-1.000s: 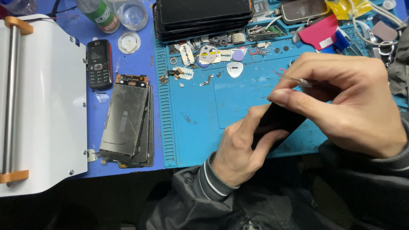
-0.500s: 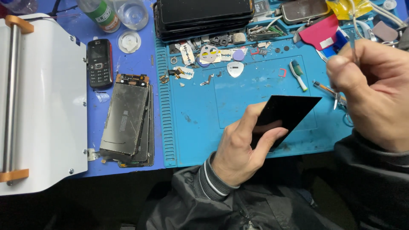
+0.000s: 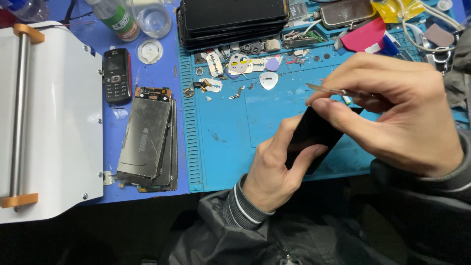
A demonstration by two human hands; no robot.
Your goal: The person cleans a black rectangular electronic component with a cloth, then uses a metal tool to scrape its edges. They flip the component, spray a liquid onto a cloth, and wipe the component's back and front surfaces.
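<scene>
Blue covers the whole workbench (image 3: 147, 73), and a ridged teal repair mat (image 3: 230, 127) lies over its middle and right. I look straight down from the head camera.

At the centre, my left hand (image 3: 274, 172) comes up from six o'clock and is closed around a thin black glossy panel (image 3: 314, 137), thumb on its lower edge, fingers wrapped behind it. The panel is tilted and held above the mat, not resting on it. My right hand (image 3: 392, 113) enters from three o'clock and lies over the panel's upper right end. It pinches slim metal tweezers (image 3: 328, 90) between thumb and forefinger, with the tips pointing towards nine o'clock, just above the panel's top edge. I cannot tell whether the tips touch the panel.

At nine o'clock of my hands, a stack of stripped phone screens (image 3: 147, 140) lies on the blue bench, just left of the mat. Above that, towards eleven o'clock, lies a small black keypad phone (image 3: 116, 75). A white machine with a metal roller (image 3: 49, 122) fills the far left. At twelve o'clock, a pile of dark phone panels (image 3: 230, 19) sits at the mat's top edge, with razor blades, picks and small parts (image 3: 240, 66) scattered just below it. A clear plastic bottle (image 3: 115, 17) stands at the top left.
</scene>
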